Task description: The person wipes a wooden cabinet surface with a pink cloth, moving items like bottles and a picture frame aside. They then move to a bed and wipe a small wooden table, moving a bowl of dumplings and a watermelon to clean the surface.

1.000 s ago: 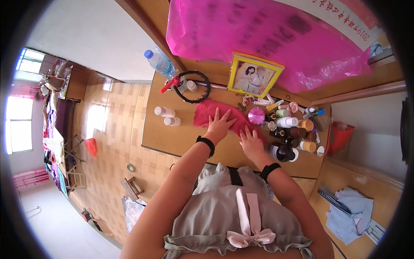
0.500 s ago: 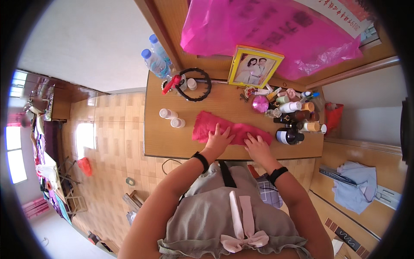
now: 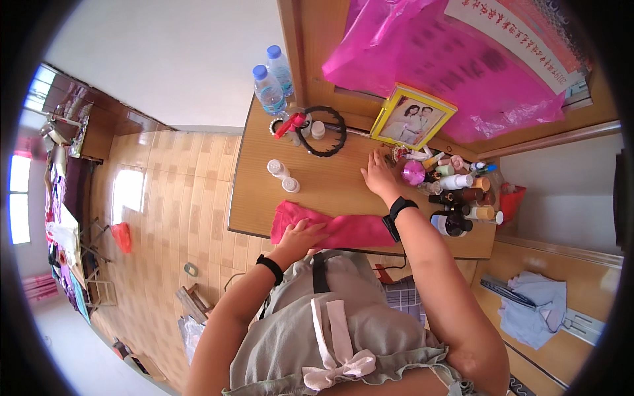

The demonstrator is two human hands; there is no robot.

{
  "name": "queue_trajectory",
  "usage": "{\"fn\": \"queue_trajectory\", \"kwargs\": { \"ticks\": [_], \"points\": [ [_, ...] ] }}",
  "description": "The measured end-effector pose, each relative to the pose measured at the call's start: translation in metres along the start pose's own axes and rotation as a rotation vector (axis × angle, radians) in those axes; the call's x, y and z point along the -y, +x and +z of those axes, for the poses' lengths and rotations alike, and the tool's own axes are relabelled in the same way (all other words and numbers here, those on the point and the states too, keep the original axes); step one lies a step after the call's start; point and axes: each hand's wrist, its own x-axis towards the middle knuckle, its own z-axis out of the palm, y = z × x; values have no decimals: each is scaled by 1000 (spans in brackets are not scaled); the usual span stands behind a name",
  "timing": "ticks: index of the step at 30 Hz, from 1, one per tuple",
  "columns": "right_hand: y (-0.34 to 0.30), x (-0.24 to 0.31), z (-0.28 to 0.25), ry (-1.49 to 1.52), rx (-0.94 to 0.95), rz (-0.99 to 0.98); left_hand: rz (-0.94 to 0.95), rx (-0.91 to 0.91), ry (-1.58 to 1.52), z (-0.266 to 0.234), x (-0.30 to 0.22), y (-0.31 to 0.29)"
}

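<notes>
L hand (image 3: 297,242) lying loosely open on pink cloth (image 3: 360,228); R hand (image 3: 380,176) lying open on/just over surface (image 3: 330,181), nr yellow photo frame (image 3: 413,121); hands sitting apart.

The scene is brightly lit by daylight; the window (image 3: 20,216) at far left is blown out to white, and a white glare is thrown onto the floor (image 3: 175,204). The cloth (image 3: 363,229) is evenly lit, while highlights are caught on the pink bag (image 3: 389,46), whose dark marks (image 3: 459,71) are blurred. Straight edges are bowed by the lens, and the corners are blacked out
</notes>
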Motion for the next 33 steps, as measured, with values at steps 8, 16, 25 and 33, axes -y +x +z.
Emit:
{"fn": "queue_trajectory", "kwargs": {
  "ticks": [8, 16, 25, 33],
  "points": [
    [-72, 37, -12, 1280, 346, -112, 38, 17, 61, 13, -6, 9],
    [-176, 5, -6, 161, -62, -207, 225, -56, 159, 23, -37, 85],
    [-203, -25, 18, -132, -81, -43, 125, 116, 176, -14, -64, 190],
    [-152, -30, 14, 120, -55, -122, -100, 116, 104, -30, -37, 191]
  ]
}}
